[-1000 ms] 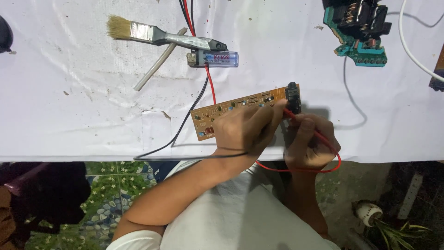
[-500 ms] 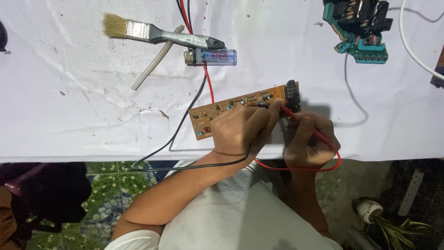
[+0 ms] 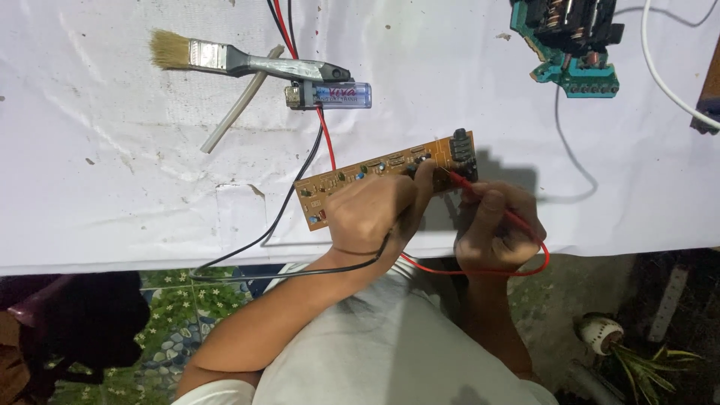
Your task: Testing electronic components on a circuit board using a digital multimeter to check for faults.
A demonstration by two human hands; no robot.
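Observation:
A long brown circuit board (image 3: pixel 352 178) lies slanted on the white table cover near its front edge. My left hand (image 3: pixel 373 214) rests on the board and is closed on a black test probe whose tip touches the board's right part. My right hand (image 3: pixel 495 229) grips a red test probe (image 3: pixel 463 182), its tip against the black component block (image 3: pixel 460 151) at the board's right end. A black lead (image 3: pixel 289 196) and a red lead (image 3: pixel 480 271) run from the probes across the table and loop below its edge.
A paintbrush (image 3: pixel 232 60) and a pale stick (image 3: pixel 234 111) lie at the upper left, a blue lighter (image 3: pixel 334 95) beside them. A green board with dark parts (image 3: pixel 574 45) sits at the upper right with a white cable (image 3: pixel 664 67). A light bulb (image 3: pixel 598 334) lies on the floor.
The view has shifted slightly. Both hands stay on the board with the probes; their positions have barely changed.

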